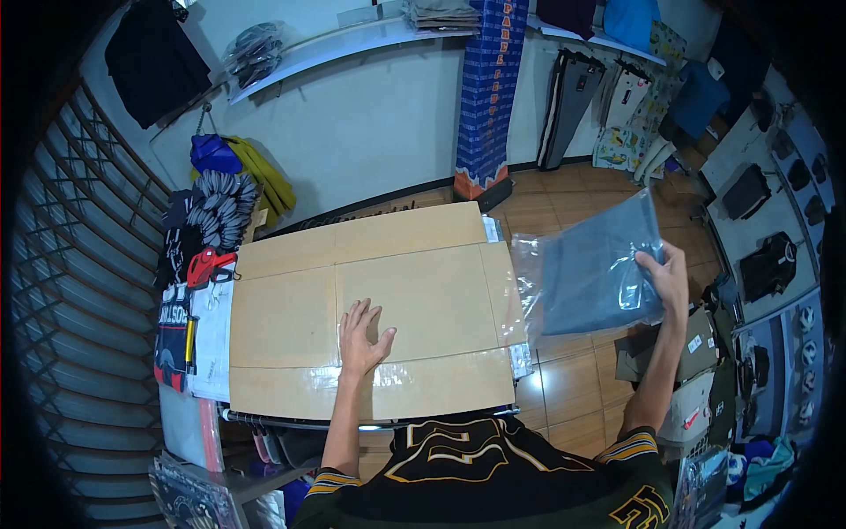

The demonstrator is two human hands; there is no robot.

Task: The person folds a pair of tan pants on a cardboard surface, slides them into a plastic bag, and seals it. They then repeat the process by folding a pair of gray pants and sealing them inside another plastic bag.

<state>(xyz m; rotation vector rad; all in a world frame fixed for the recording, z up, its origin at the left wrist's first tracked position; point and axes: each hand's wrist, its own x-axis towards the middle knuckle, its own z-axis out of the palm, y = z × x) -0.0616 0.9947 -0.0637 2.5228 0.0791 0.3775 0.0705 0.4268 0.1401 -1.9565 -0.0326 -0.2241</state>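
A flattened cardboard sheet [414, 291] covers most of the table. My left hand [363, 339] lies on it with fingers spread, holding nothing. Off the right end of the cardboard, my right hand [667, 273] grips the right edge of a folded blue-grey garment in a clear plastic bag [595, 269], thumb on top and the other fingers hidden beneath. The bag's loose transparent end points left and overlaps the cardboard's right edge.
Left of the cardboard are a red tool [208, 267], a yellow cutter [189, 339] and folded dark clothes [172, 317]. A patterned pillar [483, 97] stands beyond the table. Stacked garments [692, 353] sit at the right, beside my right arm.
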